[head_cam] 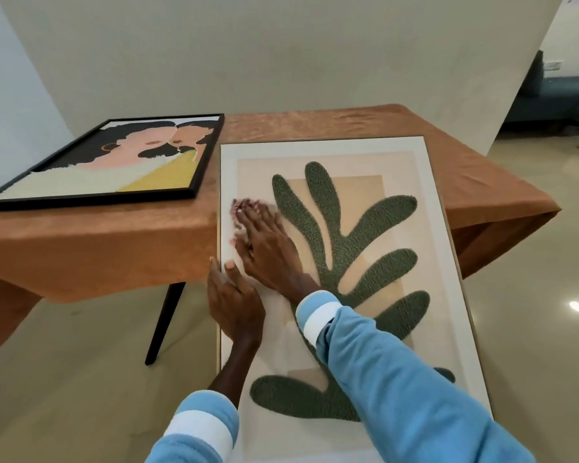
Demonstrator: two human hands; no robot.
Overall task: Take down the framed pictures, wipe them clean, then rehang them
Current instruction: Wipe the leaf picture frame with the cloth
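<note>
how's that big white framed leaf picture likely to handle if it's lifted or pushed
Probably stiff: the leaf picture looks unbent though its near end overhangs the table. Likely tippy there, perhaps why the left hand rests on its edge. Its size suggests lifting with both hands.

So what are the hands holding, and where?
Nothing is gripped. The right hand presses a pinkish cloth flat on the leaf picture; the left hand rests on that picture's left edge.

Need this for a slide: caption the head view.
Right hand presses a cloth on the leaf picture; left hand rests on its frame edge.
</note>
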